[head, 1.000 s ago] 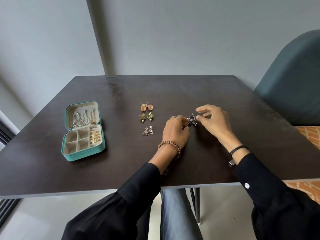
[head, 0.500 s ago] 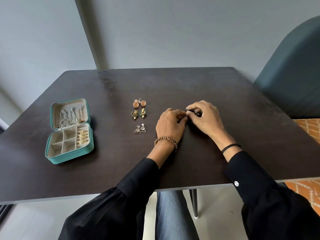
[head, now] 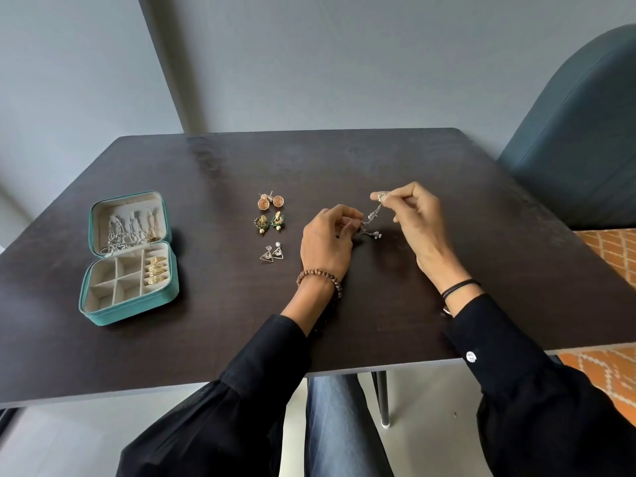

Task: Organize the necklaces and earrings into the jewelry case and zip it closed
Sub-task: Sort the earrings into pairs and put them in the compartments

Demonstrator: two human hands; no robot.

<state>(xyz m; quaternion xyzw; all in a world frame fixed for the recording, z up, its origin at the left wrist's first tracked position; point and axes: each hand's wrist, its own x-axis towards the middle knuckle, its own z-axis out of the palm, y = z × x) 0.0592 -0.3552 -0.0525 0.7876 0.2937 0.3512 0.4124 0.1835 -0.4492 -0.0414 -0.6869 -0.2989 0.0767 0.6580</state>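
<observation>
A teal jewelry case (head: 103, 315) lies open at the table's left, with silver chains hung in its lid and gold earrings (head: 156, 270) in its right compartment. Three earring pairs lie mid-table: round orange ones (head: 271, 202), green and gold ones (head: 269, 222), silver triangles (head: 272, 253). My right hand (head: 418, 225) pinches the top of a silver dangling earring piece (head: 373, 216) and lifts it. My left hand (head: 327, 242) pinches its lower end just above the table.
The dark table (head: 447, 173) has its front edge near my lap. A blue upholstered chair (head: 578, 132) stands at the right, with an orange patterned rug (head: 616, 256) beneath it. Grey wall behind.
My hands were together over the silver piece; now my right hand has risen and pulled away, stretching the piece out between both hands.
</observation>
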